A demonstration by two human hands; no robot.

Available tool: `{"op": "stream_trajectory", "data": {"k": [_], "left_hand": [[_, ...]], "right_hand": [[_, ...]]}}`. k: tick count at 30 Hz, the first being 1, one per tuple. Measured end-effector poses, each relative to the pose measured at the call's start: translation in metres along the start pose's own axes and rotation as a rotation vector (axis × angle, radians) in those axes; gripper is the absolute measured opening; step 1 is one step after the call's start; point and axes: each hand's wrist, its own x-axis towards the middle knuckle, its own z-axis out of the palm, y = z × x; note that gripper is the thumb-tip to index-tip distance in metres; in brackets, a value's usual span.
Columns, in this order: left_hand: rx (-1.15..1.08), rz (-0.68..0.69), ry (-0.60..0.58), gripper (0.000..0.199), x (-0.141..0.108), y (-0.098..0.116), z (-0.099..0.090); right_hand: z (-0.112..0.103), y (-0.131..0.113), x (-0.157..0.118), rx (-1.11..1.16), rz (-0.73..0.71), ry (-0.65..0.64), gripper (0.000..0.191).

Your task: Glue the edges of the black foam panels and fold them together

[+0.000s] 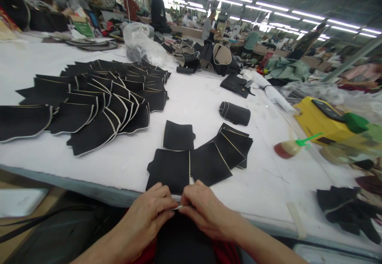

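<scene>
At the table's front edge, my left hand (153, 208) and my right hand (203, 206) pinch the pale edge of a black piece (185, 240) that hangs down toward my lap. Their fingertips nearly meet at that edge. Just beyond them a flat black panel (168, 170) lies on the table. Another black panel (178, 135) sits behind it, and a fan of overlapping black panels (210, 162) spreads to the right. Many black panels with pale edges (92, 125) are laid out in overlapping rows at the left.
On the white table (197, 95) are a rolled black piece (237, 113), a bottle of reddish liquid with a green nozzle (288, 148), a yellow box (325, 125), black scraps (347, 210) and a plastic bag (143, 43). People work in the background.
</scene>
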Motion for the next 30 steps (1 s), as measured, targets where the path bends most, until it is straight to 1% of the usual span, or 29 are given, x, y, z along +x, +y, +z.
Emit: {"op": "stream_trajectory", "data": {"k": [4, 8, 11, 13, 16, 19, 21, 25, 27, 30], "left_hand": [[-0.033, -0.007, 0.033, 0.029, 0.003, 0.003, 0.007], [-0.061, 0.015, -0.013, 0.031, 0.005, 0.003, 0.007], [-0.051, 0.022, -0.031, 0.033, 0.007, 0.001, 0.008], [-0.047, 0.023, -0.032, 0.035, 0.008, 0.001, 0.009], [-0.018, 0.025, -0.037, 0.038, 0.008, 0.002, 0.012], [0.029, 0.025, -0.021, 0.039, 0.009, 0.004, 0.014], [0.05, 0.031, -0.003, 0.035, 0.01, 0.007, 0.016], [0.019, 0.004, -0.007, 0.024, 0.014, 0.011, 0.02], [-0.03, -0.004, 0.01, 0.025, 0.016, 0.012, 0.021], [-0.125, 0.016, 0.038, 0.028, 0.017, 0.011, 0.022]], "right_hand": [[0.002, 0.0, -0.002, -0.013, 0.015, 0.034, 0.026], [-0.003, 0.004, -0.011, 0.014, 0.057, 0.048, 0.018], [-0.006, 0.012, -0.02, 0.003, 0.011, 0.023, 0.024], [-0.006, 0.016, -0.023, -0.031, -0.013, -0.006, 0.019], [-0.004, 0.02, -0.026, -0.058, -0.004, -0.024, 0.008], [-0.002, 0.021, -0.026, -0.068, -0.006, -0.021, 0.004], [0.0, 0.021, -0.024, -0.069, -0.009, -0.014, 0.002], [0.004, 0.022, -0.022, -0.061, 0.002, -0.02, 0.008], [0.005, 0.023, -0.022, -0.038, 0.015, -0.001, 0.01], [0.002, 0.026, -0.026, 0.065, 0.033, 0.027, 0.012]]}}
